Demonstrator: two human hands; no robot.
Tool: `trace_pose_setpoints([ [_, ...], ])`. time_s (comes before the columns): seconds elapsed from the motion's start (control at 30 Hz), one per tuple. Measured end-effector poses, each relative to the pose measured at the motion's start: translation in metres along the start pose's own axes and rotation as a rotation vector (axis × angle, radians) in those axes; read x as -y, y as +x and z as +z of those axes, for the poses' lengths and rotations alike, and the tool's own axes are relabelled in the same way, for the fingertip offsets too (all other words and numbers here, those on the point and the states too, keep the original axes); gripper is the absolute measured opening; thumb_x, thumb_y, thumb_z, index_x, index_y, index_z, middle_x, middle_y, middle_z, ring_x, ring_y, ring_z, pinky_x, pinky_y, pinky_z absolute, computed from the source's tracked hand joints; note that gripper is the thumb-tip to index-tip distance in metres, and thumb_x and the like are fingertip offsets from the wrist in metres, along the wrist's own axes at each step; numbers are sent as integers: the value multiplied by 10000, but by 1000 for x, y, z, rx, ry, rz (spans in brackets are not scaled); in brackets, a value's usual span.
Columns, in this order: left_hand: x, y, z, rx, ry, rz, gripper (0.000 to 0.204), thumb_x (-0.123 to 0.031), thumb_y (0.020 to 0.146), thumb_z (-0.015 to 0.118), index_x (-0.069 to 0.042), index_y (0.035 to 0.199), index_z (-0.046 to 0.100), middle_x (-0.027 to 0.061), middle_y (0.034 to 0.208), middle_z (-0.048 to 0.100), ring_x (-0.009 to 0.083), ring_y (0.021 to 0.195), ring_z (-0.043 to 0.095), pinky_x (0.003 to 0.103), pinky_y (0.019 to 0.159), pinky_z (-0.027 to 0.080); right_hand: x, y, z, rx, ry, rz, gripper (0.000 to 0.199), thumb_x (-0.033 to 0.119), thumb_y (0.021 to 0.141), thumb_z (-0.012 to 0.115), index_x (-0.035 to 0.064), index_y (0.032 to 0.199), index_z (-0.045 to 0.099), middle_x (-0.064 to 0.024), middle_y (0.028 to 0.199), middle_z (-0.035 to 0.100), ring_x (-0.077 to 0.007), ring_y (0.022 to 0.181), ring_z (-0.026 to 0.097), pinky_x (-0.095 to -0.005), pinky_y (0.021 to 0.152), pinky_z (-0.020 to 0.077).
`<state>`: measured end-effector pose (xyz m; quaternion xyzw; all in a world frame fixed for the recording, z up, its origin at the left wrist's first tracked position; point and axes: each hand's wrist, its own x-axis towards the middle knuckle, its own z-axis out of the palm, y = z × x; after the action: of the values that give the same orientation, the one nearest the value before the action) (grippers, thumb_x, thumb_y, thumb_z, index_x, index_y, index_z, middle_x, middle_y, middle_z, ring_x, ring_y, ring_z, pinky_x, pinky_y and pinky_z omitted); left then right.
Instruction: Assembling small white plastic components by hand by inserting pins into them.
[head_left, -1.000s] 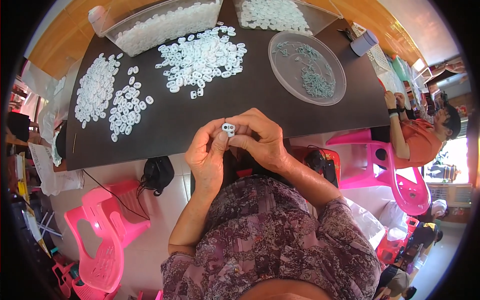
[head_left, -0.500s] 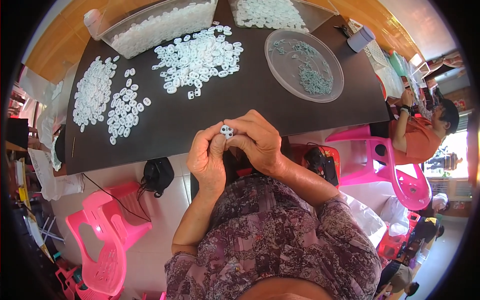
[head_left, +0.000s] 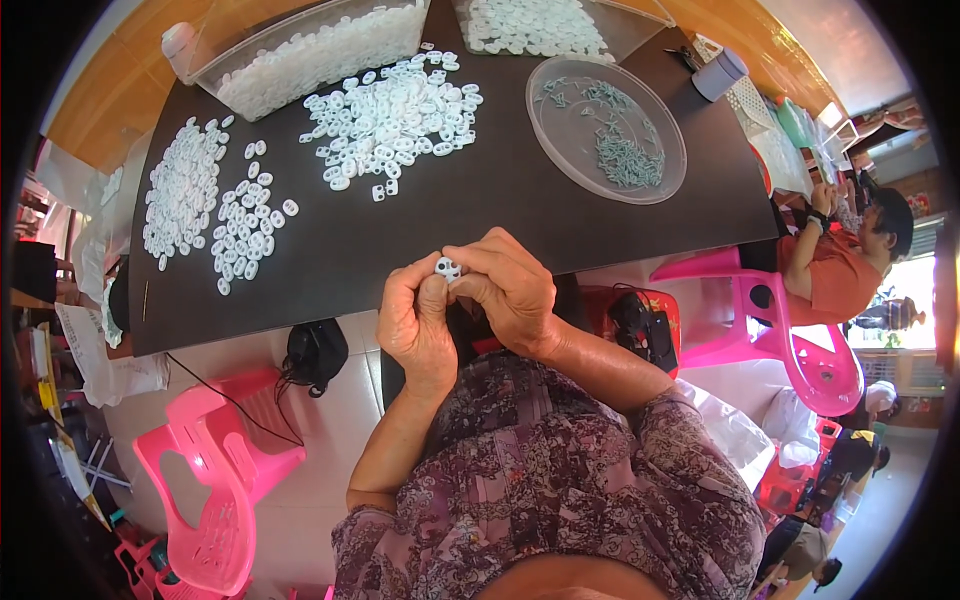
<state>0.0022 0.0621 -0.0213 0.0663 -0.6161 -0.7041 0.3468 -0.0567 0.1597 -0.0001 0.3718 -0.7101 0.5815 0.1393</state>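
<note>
Between the fingertips of both hands is a small white plastic piece (head_left: 448, 268) with dark holes, held just past the table's near edge. My left hand (head_left: 418, 310) pinches it from one side, thumb and forefinger closed on it. On the other side my right hand (head_left: 508, 290) grips it with bent fingers and thumb. Beyond them on the dark table (head_left: 420, 220) lies a heap of white plastic pieces with holes (head_left: 390, 125). Farther left are a pile of white oval pieces (head_left: 185, 185) and a smaller scatter of them (head_left: 245, 230).
A round clear lid (head_left: 560, 150) holding small grey-green parts lies at the right. Two clear bins (head_left: 215, 85) of white pieces stand at the back, near a grey cylinder (head_left: 718, 76). Pink chairs (head_left: 225, 480) flank me; a person in orange (head_left: 838, 262) sits at right.
Both hands stay on the white piece, which has tilted a little and shows its holes at a different angle. The person at right has shifted slightly.
</note>
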Motion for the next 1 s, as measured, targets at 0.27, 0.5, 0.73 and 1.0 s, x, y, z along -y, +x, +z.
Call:
trace_pose_setpoints([
  [0.27, -6, 5, 0, -13, -78, -88, 202, -135, 913, 568, 39, 1014, 579, 40, 874, 592, 68, 707, 509, 197, 622, 441, 1, 1, 2, 26, -56, 18, 293, -64, 733, 640, -34, 1024, 621, -91, 837, 620, -156, 699, 541, -256, 576, 453],
  [0.5, -9, 9, -5, 13, -73, -113, 207, -103, 914, 555, 42, 1058, 588, 34, 881, 587, 68, 722, 509, 191, 622, 432, 2, 6, 4, 28, -70, -21, 310, -55, 724, 649, -15, 1029, 616, -77, 831, 608, -156, 690, 531, -250, 583, 444],
  [0.73, -13, 8, -7, 30, 13, -93, 210, -79, 907, 556, 26, 1078, 620, 13, 923, 559, 66, 763, 496, 194, 655, 427, 4, 3, 7, 25, -38, 49, 320, -65, 708, 659, -15, 1021, 617, -83, 863, 614, -160, 707, 538, -258, 593, 449],
  [1.0, -16, 8, -8, 17, 65, -62, 217, -81, 905, 561, 33, 1081, 619, 21, 924, 561, 79, 825, 510, 197, 719, 427, 6, 1, 9, 17, -39, 31, 355, -57, 696, 681, -10, 1042, 617, -87, 890, 618, -159, 708, 533, -257, 602, 447],
])
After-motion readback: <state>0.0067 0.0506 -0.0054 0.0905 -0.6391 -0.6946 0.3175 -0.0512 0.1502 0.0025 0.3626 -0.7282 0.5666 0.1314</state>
